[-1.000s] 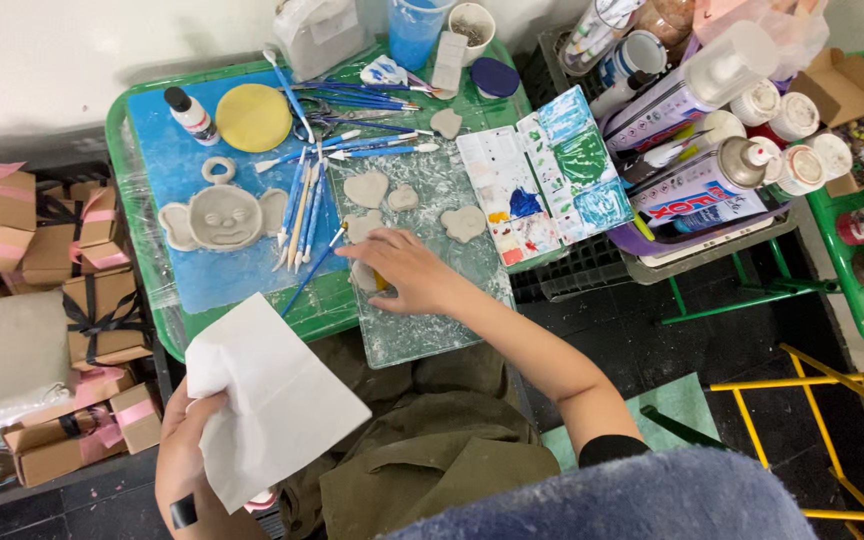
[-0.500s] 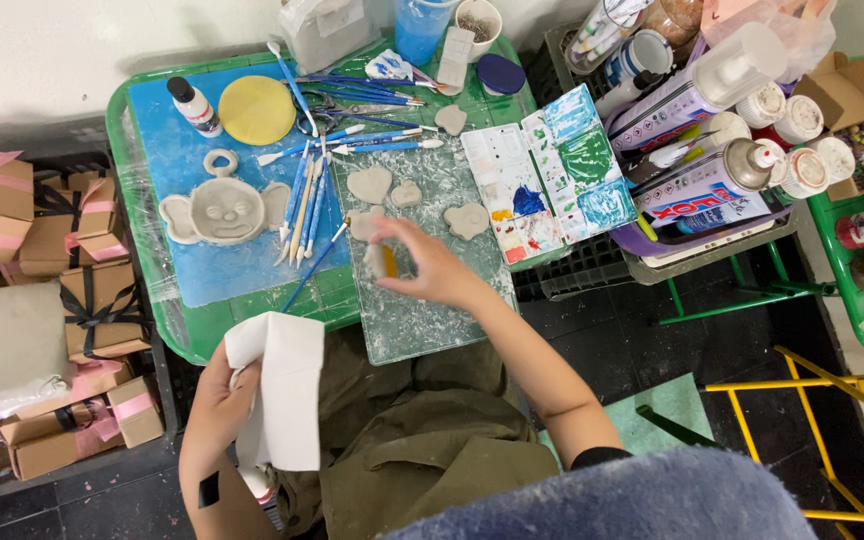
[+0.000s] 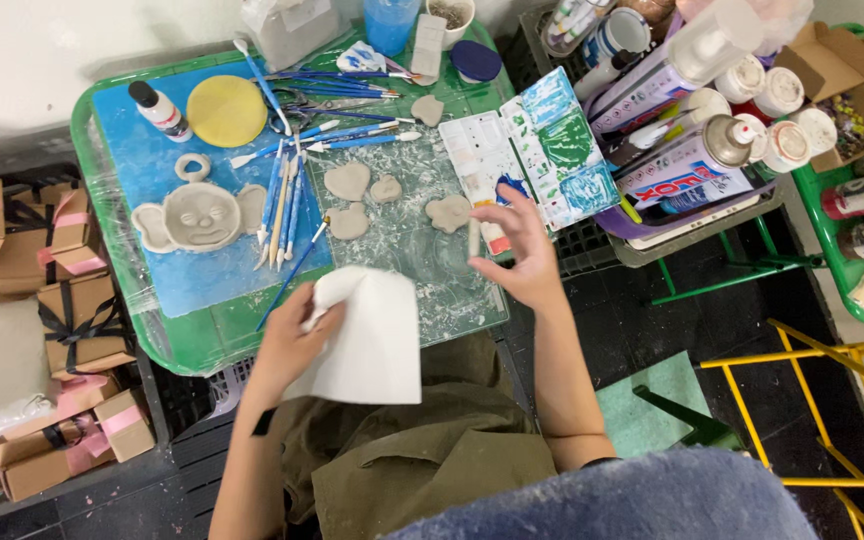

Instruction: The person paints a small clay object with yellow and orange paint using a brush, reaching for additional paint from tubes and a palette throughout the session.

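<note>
My left hand (image 3: pixel 290 345) grips a folded white sheet (image 3: pixel 377 345) by its top left corner, above my lap at the tray's near edge. My right hand (image 3: pixel 519 250) hovers over the right side of the smeared work mat (image 3: pixel 422 270), pinching a small pale clay stick (image 3: pixel 473 237) at its fingertips. Just left of that stick lies a flat clay shape (image 3: pixel 448 212). More heart-like clay pieces (image 3: pixel 347 181) lie further left on the mat. A clay face with big ears (image 3: pixel 202 218) rests on the blue sheet.
The green tray table (image 3: pixel 117 300) also carries blue-handled tools (image 3: pixel 287 195), a yellow disc (image 3: pixel 225 110), a small bottle (image 3: pixel 160 110) and a paint palette (image 3: pixel 537 150). Spray cans and bottles (image 3: pixel 697 150) crowd a rack at right. Ribboned gift boxes (image 3: pixel 72 330) sit at left.
My right hand lifted off the mat's middle and moved right with the clay stick. My left hand brought the white sheet up from my lap to the tray's edge.
</note>
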